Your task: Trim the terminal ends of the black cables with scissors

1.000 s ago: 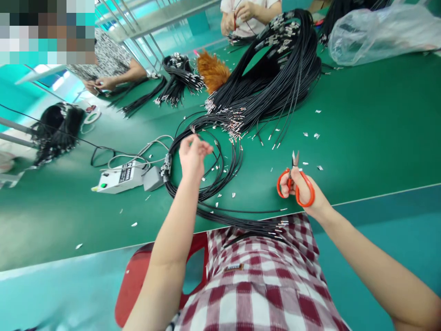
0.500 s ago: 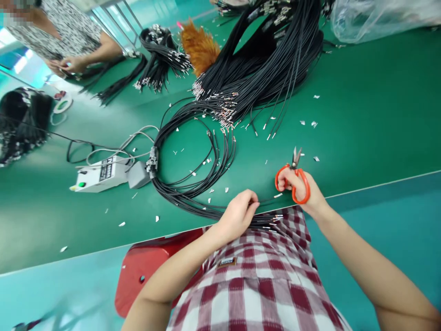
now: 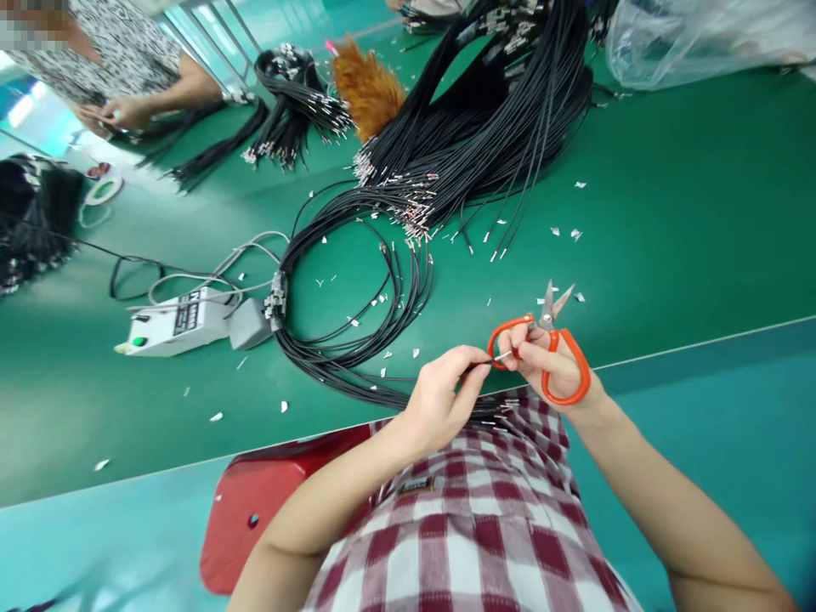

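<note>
Head view: left hand (image 3: 443, 395) pinches one black wire (image 3: 479, 364) by its end, just above the near edge of the green counter (image 3: 669, 238). Right hand (image 3: 541, 357) grips orange scissors (image 3: 549, 340), blades parted, fingers touching the wire tip. Coiled wire bundle (image 3: 344, 340) lies left; white control box (image 3: 169, 321) further left.

Wire tip (image 3: 503, 356) between the hands too small to tell, plastic bag (image 3: 701, 34) cut off at top edge
</note>
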### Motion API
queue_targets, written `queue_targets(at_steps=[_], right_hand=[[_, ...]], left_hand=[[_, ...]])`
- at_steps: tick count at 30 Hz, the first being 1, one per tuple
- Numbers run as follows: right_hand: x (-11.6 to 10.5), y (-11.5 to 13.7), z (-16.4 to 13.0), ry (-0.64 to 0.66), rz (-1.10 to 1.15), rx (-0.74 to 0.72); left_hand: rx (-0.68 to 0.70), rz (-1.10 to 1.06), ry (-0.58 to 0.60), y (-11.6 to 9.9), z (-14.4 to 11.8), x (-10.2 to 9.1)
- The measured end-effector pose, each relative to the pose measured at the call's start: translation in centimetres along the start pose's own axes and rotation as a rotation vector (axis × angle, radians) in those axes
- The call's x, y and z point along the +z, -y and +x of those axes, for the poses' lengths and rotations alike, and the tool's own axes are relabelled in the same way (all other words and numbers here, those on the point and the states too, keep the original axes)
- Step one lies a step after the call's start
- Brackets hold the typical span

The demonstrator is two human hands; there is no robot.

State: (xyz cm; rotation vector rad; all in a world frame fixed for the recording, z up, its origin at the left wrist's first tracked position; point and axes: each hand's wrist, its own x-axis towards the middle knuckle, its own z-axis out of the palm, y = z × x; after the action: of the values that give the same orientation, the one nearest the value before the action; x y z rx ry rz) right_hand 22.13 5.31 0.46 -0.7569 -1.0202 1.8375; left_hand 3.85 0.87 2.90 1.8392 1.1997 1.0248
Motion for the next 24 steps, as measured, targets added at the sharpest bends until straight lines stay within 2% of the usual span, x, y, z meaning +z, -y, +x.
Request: queue_targets(at_steps=[2,8,11,14,16,19,24], right_hand=[[0.1,0.0,0.0,-0.020,0.049,0.021],[1.0,-0.6,-0.3,-0.046,0.124,0.074],[1.8,-1.7,-0.6,-0.097,0.234,0.111],[2.7,-3.1,-0.9,-0.202,0.321,0.117],[3.1,-3.6,-0.9,-0.276,0.345,0.097],[3.3,-3.0,-0.6,-0.314,0.332,0.070],[3.2,-1.6,-0.3,-0.254,0.246,0.077]], left_hand=[[0.018,0.001,-0.013,0.0,-0.2,0.1],[-0.041,-0.116,-0.016,-0.2,-0.4,0.7],[-0.189,-0.273,-0.057,-0.1,-0.6,1.1],[-0.388,-0.492,-0.081,-0.1,-0.8,1.4],[-0.457,-0.556,-0.095,-0.2,-0.8,1.4],[-0.442,-0.531,-0.096,-0.4,-0.7,1.2],[-0.402,-0.506,-0.119,-0.5,-0.9,1.4]])
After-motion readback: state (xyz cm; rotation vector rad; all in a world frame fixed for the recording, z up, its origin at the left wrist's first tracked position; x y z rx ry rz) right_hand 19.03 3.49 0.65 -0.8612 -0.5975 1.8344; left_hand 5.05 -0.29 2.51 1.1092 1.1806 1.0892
